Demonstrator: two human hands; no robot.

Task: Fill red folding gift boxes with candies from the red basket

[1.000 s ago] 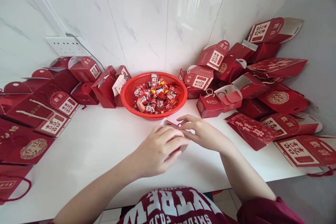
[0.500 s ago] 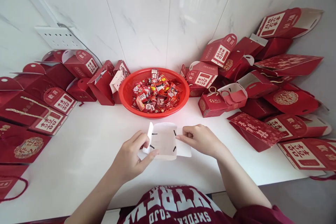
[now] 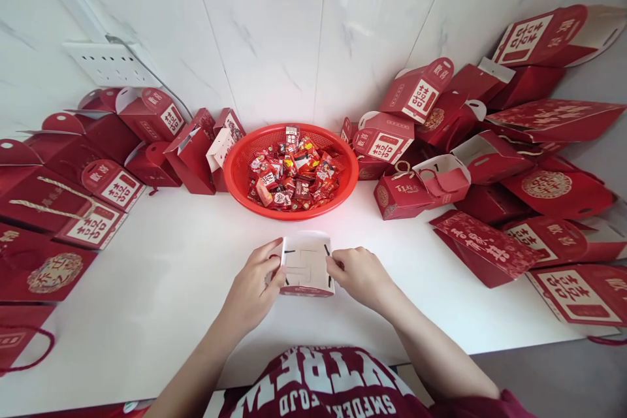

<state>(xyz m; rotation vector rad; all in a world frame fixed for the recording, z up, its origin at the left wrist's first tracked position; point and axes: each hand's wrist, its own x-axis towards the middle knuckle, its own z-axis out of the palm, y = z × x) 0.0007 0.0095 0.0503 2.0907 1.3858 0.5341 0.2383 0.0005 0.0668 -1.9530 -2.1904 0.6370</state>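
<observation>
A small paper gift box (image 3: 307, 268), white inside with black marks near its corners and red outside, lies open-topped on the white counter in front of me. My left hand (image 3: 259, 277) pinches its left wall, with the thumb on the inside. On the opposite side, my right hand (image 3: 360, 274) grips the right wall between thumb and curled fingers. Both side walls stand up, and a red printed strip shows along the near edge. Just beyond the box is a red plastic basket (image 3: 230, 186) holding many wrapped candies (image 3: 294, 173).
Red gift boxes (image 3: 157, 121) crowd the left of the counter (image 3: 166, 261), some with rope handles. More red boxes (image 3: 421, 95) are stacked on the right up to the wall. A power strip (image 3: 105, 65) with a cable is on the tiled wall behind.
The box's side flaps, earlier folded outward, now stand up as walls. Both hands have closed in on the box's sides, and its near edge has risen. The view has shifted slightly.
</observation>
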